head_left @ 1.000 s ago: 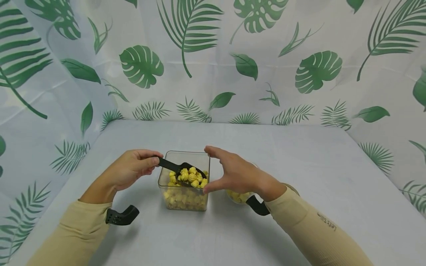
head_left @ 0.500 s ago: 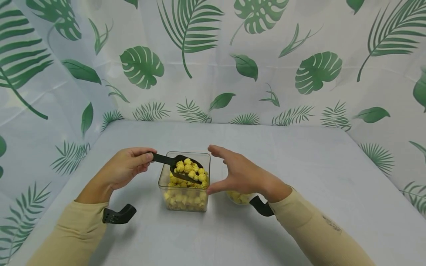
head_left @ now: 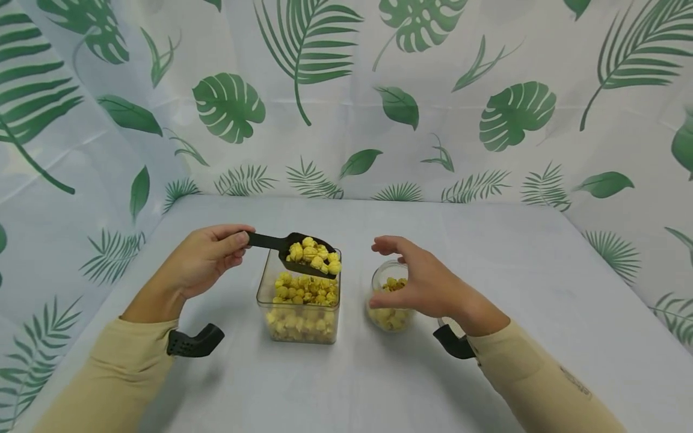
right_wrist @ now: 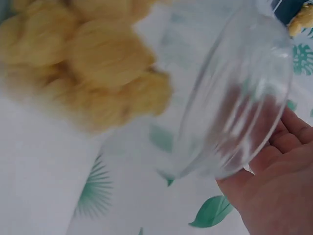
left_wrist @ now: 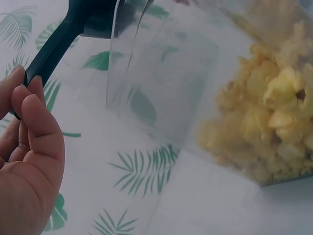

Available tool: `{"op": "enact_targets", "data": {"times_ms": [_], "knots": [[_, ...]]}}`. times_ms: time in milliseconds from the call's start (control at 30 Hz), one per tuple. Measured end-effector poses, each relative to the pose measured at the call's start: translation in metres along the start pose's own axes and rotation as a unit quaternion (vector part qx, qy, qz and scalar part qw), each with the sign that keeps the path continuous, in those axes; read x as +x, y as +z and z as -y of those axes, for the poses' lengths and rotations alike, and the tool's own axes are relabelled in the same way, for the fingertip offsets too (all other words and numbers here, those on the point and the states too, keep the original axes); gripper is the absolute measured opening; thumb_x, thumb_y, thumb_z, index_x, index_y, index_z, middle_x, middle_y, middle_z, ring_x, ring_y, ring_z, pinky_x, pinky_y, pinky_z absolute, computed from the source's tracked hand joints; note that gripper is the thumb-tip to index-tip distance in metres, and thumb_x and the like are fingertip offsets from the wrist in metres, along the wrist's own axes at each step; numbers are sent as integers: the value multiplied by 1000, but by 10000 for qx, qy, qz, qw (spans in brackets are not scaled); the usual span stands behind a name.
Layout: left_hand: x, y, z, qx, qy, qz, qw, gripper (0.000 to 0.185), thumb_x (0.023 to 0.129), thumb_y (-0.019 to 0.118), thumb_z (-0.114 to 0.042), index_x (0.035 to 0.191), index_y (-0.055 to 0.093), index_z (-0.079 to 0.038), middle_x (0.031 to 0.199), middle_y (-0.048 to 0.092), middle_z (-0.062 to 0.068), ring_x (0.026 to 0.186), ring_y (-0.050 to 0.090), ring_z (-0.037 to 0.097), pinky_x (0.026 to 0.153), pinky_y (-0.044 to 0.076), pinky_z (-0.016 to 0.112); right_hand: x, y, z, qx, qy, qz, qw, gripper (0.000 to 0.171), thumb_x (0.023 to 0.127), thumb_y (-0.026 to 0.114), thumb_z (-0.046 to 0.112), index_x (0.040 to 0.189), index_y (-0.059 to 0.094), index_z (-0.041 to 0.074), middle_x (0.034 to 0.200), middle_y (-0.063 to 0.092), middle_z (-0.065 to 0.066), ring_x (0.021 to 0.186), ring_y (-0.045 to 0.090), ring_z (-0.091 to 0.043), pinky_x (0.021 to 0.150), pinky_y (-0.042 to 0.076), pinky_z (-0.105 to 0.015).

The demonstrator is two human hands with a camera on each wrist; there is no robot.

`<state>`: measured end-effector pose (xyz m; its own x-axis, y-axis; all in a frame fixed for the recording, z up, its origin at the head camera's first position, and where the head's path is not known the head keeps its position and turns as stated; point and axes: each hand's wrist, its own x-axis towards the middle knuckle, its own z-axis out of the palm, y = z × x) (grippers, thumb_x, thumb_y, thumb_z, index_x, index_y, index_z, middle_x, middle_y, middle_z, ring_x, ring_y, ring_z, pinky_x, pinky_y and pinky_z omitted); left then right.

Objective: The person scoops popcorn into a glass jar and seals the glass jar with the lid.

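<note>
My left hand (head_left: 201,263) pinches the handle of a black scoop (head_left: 265,241) between thumb and fingers. Popcorn (head_left: 310,252) fills the scoop, which hangs above the rim of a clear square container (head_left: 264,293) holding more popcorn. In the left wrist view the fingertips (left_wrist: 32,100) meet on the handle. My right hand (head_left: 430,282), thumb and fingers spread apart, is beside a round clear jar (head_left: 377,279) partly full of popcorn. The right wrist view has the jar's rim (right_wrist: 239,93) in front of the fingers; whether they touch it I cannot tell.
A round, pale object (head_left: 452,326) lies mostly hidden behind my right wrist. The white table (head_left: 346,385) ends at a leaf-printed cloth backdrop (head_left: 346,102) at the back and sides. A black wrist mount (head_left: 196,341) projects from each sleeve.
The loaded scoop has risen out of the square container. My right hand has moved right, away from the container to the jar, which shows more now.
</note>
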<state>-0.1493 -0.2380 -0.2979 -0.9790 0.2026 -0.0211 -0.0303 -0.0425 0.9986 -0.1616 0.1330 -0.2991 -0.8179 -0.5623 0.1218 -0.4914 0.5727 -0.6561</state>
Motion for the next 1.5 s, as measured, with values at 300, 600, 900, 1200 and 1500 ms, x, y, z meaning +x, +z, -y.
{"op": "enact_targets", "data": {"times_ms": [300,600,900,1200,1500], "knots": [[6,19,-8,-73,115,81,9999,22,105,54,-13,122,58,1,90,57,0,78,52,10,74,50,20,-15,2,-27,-19,453,-216,9987,94,73,91,30,146,40,0,143,52,-14,129,47,-32,107,36,-55],[19,39,-18,-12,19,223,9997,31,106,51,-13,130,52,7,93,56,2,80,52,10,76,50,19,-15,5,-40,83,481,-189,9986,95,75,89,32,148,38,-2,140,53,-16,126,49,-36,106,36,-57],[34,64,-17,-23,-44,191,9998,32,106,51,-11,130,52,9,91,57,1,78,49,11,74,49,21,-17,11,-43,447,781,-228,9957,98,74,88,30,150,34,0,146,47,-16,129,47,-36,107,36,-57],[41,86,-12,298,-29,217,9993,32,104,55,-7,129,56,13,90,57,2,79,50,14,74,49,23,-19,13,-45,452,788,-267,9955,99,74,88,30,151,33,2,152,40,-17,140,37,-36,111,29,-60],[42,98,-11,1155,-87,181,9931,31,98,67,-13,123,66,5,94,64,10,83,59,19,79,53,30,-21,12,-46,599,646,-297,9957,99,73,89,28,150,34,1,145,49,-13,137,40,-33,111,30,-58]]}}
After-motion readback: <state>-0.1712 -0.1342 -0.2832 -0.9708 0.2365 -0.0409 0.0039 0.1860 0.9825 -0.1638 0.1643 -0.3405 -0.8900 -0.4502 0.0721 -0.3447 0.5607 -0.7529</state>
